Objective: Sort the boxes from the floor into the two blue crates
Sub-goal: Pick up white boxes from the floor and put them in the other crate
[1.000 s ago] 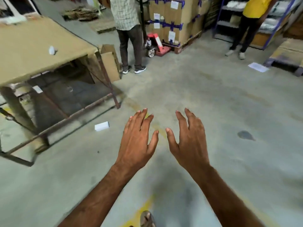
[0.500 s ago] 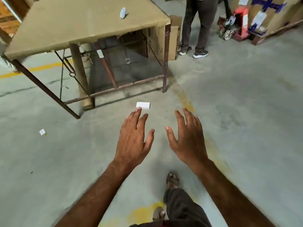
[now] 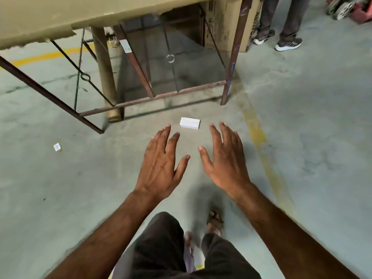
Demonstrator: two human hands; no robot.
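Note:
A small white box [image 3: 190, 123] lies flat on the concrete floor just in front of the table's frame. My left hand [image 3: 161, 164] and my right hand [image 3: 225, 160] are stretched out side by side, palms down, fingers spread and straight, holding nothing. The box shows between and just beyond my fingertips, apart from both hands. A tinier white and yellow box [image 3: 57, 147] lies on the floor far to the left. No blue crate is in view.
A table [image 3: 60, 15] with a rusty metal frame [image 3: 153, 97] stands ahead. A cardboard carton [image 3: 221, 21] leans behind its right leg. A person's legs and shoes [image 3: 281, 37] stand at the upper right. A yellow floor line [image 3: 259, 137] runs on the right.
The view has moved closer to the table and tilted down. The white box now sits nearer my fingertips, between both hands. My hands stay spread and hold nothing.

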